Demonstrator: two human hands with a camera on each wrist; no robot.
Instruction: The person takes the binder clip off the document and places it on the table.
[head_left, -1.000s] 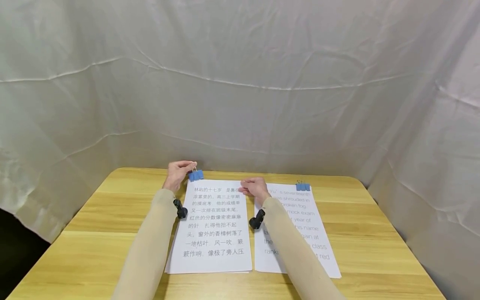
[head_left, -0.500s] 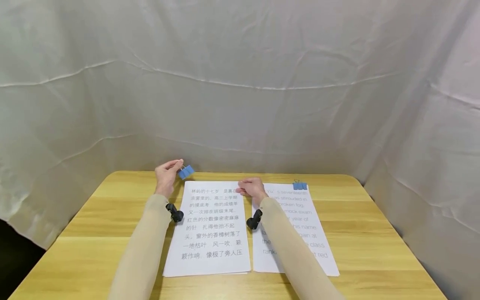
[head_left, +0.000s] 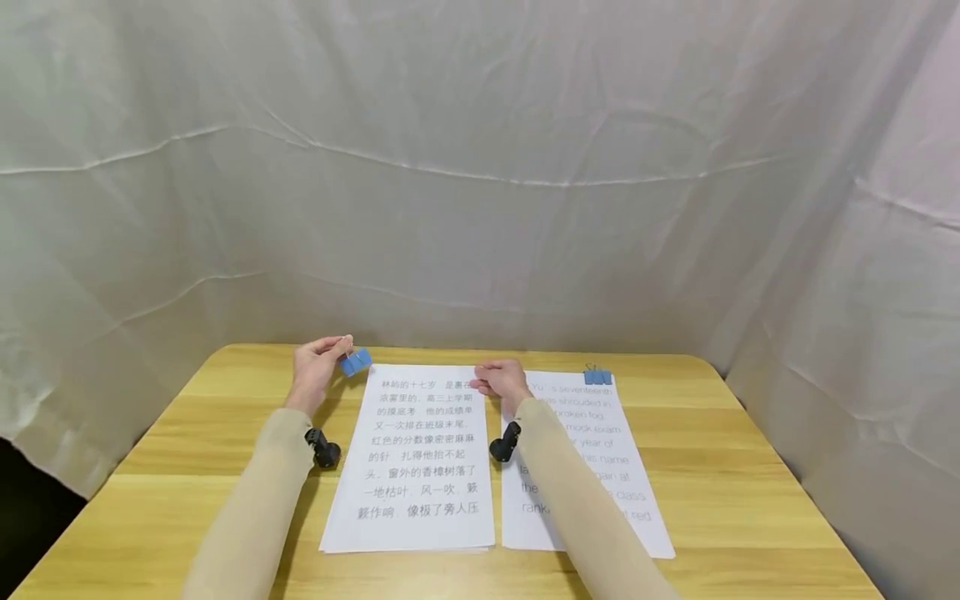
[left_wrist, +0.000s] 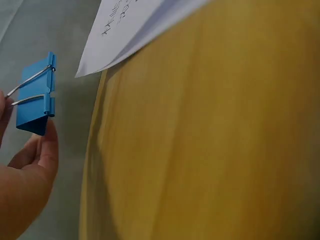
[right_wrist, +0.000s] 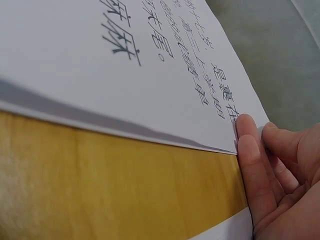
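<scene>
A blue binder clip [head_left: 356,361] hangs by its wire handles between the thumb and fingers of my left hand [head_left: 313,367]. It is held beside the top-left corner of the left stack of printed sheets [head_left: 420,458]. In the left wrist view, the clip [left_wrist: 37,92] shows both silver handles running back to the fingers. My right hand [head_left: 504,380] rests at that stack's top-right corner. The right wrist view shows its fingertips [right_wrist: 247,145] over the paper's corner. On the right, a stack with English text [head_left: 630,467] carries another blue binder clip [head_left: 598,377] at its top-right corner.
Both stacks lie side by side on a wooden table [head_left: 727,467], with a narrow strip of wood between them. A grey fabric curtain [head_left: 480,250] surrounds the back and sides. The right forearm [head_left: 577,492] covers part of the English page.
My left hand has drawn the binder clip off the left stack's top-left corner and moved it left, tilting it. The right hand has stayed at the top-right corner.
</scene>
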